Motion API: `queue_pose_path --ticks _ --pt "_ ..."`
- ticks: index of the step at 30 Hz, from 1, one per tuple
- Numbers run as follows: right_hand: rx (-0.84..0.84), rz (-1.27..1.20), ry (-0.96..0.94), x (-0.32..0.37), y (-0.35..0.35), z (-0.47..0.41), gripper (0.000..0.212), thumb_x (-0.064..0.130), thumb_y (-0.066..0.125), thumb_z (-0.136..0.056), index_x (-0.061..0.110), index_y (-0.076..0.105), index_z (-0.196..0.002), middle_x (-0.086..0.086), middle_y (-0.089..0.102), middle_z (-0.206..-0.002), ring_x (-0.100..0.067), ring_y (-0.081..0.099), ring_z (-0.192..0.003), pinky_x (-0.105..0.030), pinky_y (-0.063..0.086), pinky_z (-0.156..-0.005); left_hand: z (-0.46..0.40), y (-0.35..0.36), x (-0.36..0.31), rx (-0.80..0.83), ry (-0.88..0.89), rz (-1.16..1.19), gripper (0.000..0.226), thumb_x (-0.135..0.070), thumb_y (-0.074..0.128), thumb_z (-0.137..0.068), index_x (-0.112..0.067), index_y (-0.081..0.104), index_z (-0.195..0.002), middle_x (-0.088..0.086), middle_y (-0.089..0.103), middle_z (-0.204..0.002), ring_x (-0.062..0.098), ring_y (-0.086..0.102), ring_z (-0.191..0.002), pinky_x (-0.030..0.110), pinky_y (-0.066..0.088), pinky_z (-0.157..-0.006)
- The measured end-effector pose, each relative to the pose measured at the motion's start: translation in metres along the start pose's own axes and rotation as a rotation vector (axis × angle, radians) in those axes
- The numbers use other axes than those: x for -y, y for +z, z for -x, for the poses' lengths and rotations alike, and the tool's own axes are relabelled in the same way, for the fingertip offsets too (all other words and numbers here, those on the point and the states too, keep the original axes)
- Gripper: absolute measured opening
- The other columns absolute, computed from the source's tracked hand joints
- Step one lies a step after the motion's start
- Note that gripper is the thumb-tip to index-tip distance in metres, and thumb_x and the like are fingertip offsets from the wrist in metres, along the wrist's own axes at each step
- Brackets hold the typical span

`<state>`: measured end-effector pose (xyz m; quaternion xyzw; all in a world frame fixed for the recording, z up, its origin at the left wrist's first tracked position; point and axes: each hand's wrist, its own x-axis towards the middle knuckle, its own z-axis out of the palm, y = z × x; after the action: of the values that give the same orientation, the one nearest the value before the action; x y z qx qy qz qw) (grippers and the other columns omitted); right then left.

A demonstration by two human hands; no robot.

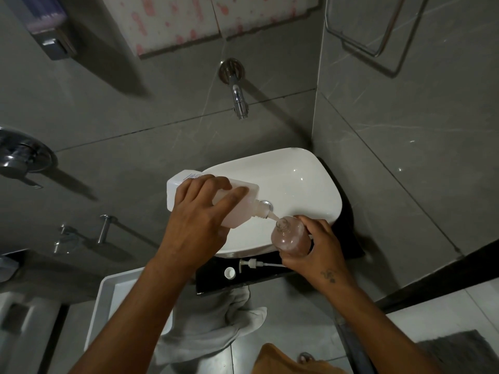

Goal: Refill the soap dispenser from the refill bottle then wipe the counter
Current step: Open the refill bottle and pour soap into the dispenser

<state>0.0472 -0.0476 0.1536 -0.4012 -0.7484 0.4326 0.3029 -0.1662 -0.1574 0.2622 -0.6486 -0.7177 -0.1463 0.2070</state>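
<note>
Head view: we are pouring soap, our left hand (201,211) wrapped around the tilted refill bottle (232,203), its nozzle touching the open mouth of the soap dispenser (290,234). Our right hand (318,249) is gripping the dispenser over the near edge of the white basin (302,179). We judge the refill underway and the dispenser partly filled. The pump head (252,264) and bottle cap (229,273) are lying on the black surface (213,282); recapping and wiping with the hanging cloth (216,327) are left.
</note>
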Motion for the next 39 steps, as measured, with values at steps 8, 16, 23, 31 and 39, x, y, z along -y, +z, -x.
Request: queue_pose_path --ticks 8,16,23,31,39 --pt "-0.008 0.003 -0.003 0.0 -0.001 0.002 0.08 0.026 0.09 -0.052 0.03 0.06 -0.125 0.005 0.053 -0.117 -0.012 0.06 -0.101 -0.029 0.055 -0.087 0.001 0.0 -0.002 0.005 0.0 -0.012 0.081 -0.012 0.095 -0.058 -0.019 0.063 -0.132 0.014 0.063 -0.124 0.032 0.046 -0.119 0.049 0.032 -0.104" --pt "-0.011 0.009 -0.004 -0.002 0.0 0.003 0.08 0.029 0.088 -0.049 0.032 0.06 -0.124 0.006 0.053 -0.115 -0.011 0.06 -0.099 -0.025 0.053 -0.085 0.003 0.003 -0.004 -0.014 0.014 -0.009 0.085 -0.012 0.095 -0.057 -0.022 0.058 -0.133 0.014 0.063 -0.124 0.033 0.046 -0.119 0.049 0.033 -0.103" --pt "0.006 -0.002 -0.003 -0.001 -0.002 0.003 0.081 0.035 0.087 -0.05 0.033 0.058 -0.126 0.007 0.051 -0.12 -0.011 0.059 -0.102 -0.026 0.053 -0.086 0.007 0.011 -0.007 -0.003 0.013 0.02 0.087 -0.015 0.096 -0.058 -0.024 0.055 -0.134 0.011 0.06 -0.126 0.031 0.046 -0.12 0.049 0.035 -0.105" --pt "0.027 0.009 -0.003 -0.001 -0.009 0.002 0.079 0.028 0.09 -0.055 0.034 0.057 -0.126 0.008 0.05 -0.119 -0.006 0.054 -0.102 -0.008 0.042 -0.079 0.014 0.027 -0.019 0.027 -0.037 0.124 0.082 -0.013 0.092 -0.058 -0.022 0.06 -0.134 0.007 0.06 -0.125 0.027 0.048 -0.119 0.045 0.037 -0.103" --pt "0.032 -0.054 0.026 -0.014 -0.006 0.002 0.074 0.033 0.09 -0.052 0.048 0.056 -0.116 0.017 0.055 -0.116 0.01 0.053 -0.104 -0.007 0.042 -0.077 0.038 0.042 -0.005 -0.015 -0.499 0.638 0.079 -0.016 0.096 -0.06 -0.035 0.062 -0.129 -0.013 0.059 -0.125 0.003 0.054 -0.11 0.015 0.046 -0.094"
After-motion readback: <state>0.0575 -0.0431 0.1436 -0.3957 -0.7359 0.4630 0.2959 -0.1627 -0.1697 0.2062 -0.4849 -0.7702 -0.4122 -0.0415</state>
